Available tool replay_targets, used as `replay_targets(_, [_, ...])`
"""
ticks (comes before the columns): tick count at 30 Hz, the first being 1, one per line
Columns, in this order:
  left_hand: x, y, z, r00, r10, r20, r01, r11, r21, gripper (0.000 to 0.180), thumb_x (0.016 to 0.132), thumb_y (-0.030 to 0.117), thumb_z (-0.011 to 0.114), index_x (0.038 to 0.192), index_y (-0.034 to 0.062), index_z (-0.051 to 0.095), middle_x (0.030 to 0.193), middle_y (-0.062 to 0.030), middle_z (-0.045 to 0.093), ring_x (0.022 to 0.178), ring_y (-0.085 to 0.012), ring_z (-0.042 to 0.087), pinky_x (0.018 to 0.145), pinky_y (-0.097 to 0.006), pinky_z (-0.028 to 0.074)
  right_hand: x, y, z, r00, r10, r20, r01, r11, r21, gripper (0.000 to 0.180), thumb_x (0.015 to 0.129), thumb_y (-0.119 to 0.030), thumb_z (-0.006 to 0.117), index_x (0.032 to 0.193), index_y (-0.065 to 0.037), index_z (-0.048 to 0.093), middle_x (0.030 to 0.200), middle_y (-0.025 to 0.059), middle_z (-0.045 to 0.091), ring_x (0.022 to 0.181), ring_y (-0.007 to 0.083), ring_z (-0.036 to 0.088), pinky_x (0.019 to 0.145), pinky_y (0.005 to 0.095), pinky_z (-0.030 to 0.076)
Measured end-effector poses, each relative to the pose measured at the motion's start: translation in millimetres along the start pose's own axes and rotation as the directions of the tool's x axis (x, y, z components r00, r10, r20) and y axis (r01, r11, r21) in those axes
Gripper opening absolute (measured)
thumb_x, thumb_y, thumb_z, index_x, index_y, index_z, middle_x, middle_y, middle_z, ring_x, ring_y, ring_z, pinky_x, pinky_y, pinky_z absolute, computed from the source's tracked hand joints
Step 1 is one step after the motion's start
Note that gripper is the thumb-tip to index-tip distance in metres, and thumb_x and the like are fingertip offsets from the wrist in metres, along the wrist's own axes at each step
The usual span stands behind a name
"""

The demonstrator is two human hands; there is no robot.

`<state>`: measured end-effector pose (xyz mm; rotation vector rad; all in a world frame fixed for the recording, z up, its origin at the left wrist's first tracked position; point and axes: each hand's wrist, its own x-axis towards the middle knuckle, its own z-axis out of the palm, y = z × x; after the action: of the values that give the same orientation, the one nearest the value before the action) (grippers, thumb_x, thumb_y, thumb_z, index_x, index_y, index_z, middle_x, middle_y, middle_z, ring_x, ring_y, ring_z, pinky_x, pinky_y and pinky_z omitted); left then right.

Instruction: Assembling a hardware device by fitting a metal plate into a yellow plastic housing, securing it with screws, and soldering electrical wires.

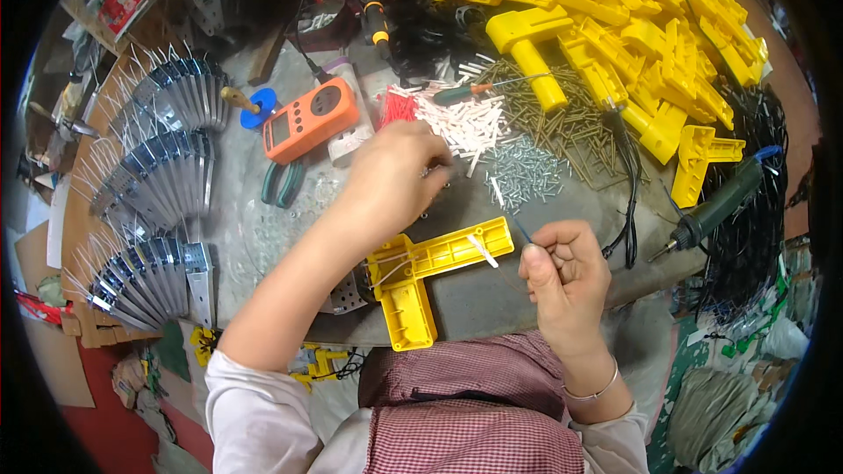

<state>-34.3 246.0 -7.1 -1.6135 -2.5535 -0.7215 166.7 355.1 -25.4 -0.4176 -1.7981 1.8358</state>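
Pinching blue wire [522,230], right hand [566,276] closed

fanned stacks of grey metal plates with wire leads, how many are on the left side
3: top fanned stack of grey metal plates, middle stack, bottom stack, curving down the round grey table's left edge. More may lie out of view.

T-shaped housing [436,261] lies between both hands (screws [524,171] behind it).
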Motion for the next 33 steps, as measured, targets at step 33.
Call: replay_targets(33, [-63,43,-49,0.98,-0.13,0.153,0.199,0.717,-0.668,0.023,0.074,-0.005,0.06,0.096,-0.0055,0.066,0.095,-0.0085,0.065,0.091,-0.0158,0.062,0.082,-0.029,0.05,3,-15,9,0.981,-0.086,0.175,0.134,0.948,-0.29,0.007,0.082,0.0,0.069,0.086,0.001,0.064,0.07,0.0069,0.066,0.06,0.0098,0.063,0.055,0.0223,0.048])
